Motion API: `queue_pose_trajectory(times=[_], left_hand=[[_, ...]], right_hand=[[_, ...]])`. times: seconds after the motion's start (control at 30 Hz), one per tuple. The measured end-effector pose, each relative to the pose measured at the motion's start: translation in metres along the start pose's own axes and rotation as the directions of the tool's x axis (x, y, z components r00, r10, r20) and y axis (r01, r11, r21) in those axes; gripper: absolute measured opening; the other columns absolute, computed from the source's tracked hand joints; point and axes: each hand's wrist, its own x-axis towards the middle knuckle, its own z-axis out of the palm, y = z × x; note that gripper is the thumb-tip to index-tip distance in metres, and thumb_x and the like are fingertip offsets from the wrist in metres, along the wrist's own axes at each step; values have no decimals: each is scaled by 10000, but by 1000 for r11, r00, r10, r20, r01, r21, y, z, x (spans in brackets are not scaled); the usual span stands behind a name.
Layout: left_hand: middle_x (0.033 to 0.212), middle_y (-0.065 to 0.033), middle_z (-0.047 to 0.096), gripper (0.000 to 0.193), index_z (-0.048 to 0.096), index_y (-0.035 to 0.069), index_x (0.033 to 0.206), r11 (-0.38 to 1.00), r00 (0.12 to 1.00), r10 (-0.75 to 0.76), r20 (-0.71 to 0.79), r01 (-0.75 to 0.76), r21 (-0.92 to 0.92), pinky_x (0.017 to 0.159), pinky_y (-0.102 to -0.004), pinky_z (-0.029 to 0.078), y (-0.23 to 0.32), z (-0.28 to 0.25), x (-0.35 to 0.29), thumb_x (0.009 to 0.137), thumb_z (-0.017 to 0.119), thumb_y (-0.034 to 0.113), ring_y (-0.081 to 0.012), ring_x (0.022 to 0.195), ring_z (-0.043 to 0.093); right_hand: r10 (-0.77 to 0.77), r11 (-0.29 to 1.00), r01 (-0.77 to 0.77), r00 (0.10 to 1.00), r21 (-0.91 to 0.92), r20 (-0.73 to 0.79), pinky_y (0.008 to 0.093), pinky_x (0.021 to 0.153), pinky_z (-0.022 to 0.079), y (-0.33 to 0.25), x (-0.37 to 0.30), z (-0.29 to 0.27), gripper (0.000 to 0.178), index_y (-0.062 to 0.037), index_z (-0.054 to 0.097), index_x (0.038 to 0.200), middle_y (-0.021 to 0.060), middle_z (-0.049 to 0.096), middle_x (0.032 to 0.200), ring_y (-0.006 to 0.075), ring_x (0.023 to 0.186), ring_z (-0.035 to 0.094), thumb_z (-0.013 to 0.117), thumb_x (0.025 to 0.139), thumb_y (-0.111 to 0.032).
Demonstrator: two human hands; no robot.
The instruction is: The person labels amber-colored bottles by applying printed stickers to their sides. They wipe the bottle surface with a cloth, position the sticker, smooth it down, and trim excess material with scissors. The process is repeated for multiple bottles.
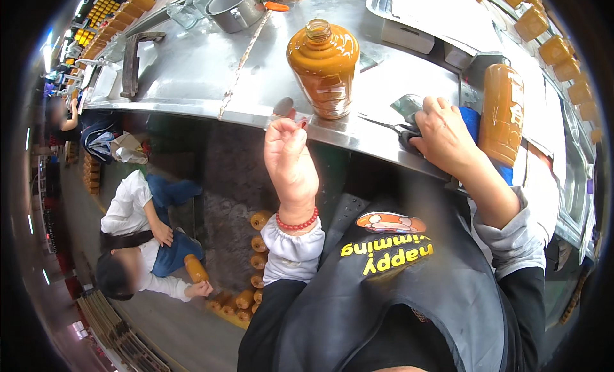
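On the surface (192, 71) stands an open brown bottle (323, 68), filled or coated I cannot tell, to whose near left the left hand (291, 164) pinches a small reddish piece (304, 124), hard to make out, and to whose right the right hand (444, 134) partly hides black-handled scissors (405, 131), so whether it grips them I cannot tell.

Standing bottle (325, 57): was coloured glossy caramel brown, with a clear neck.
Lying bottle (499, 113): was coloured orange-brown, marked with white characters.
Scissors (407, 135): were coloured black at the handles, grey at the blades.
Surface (185, 78): was toned silvery grey, streaked with white glare.
Bracelet (298, 227): was beaded in red.
Apron (390, 292): was coloured greyish black, printed with yellow lettering and an orange-and-white cartoon.
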Motion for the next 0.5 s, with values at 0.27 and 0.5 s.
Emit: queue_pose_trajectory(times=[0.27, 0.5], left_hand=[[1177, -92, 592, 135, 568, 60, 1054, 988, 981, -149, 121, 152, -16, 1057, -406, 407, 20, 35, -20, 922, 583, 83, -192, 1183, 546], [1131, -129, 579, 175, 536, -17, 1066, 972, 847, -221, 484, 154, 176, 1009, -351, 418, -6, 97, -62, 911, 577, 51, -205, 1110, 552]], right_hand=[[-136, 592, 403, 904, 698, -406, 293, 661, 496, -49, -6, -55, 397, -46, 616, 1253, 92, 635, 1013, 170, 746, 585, 728, 873, -62], [52, 435, 405, 880, 804, -471, 373, 689, 539, -13, -81, -44, 116, -22, 644, 910, 162, 676, 793, 334, 736, 684, 719, 866, -98]])
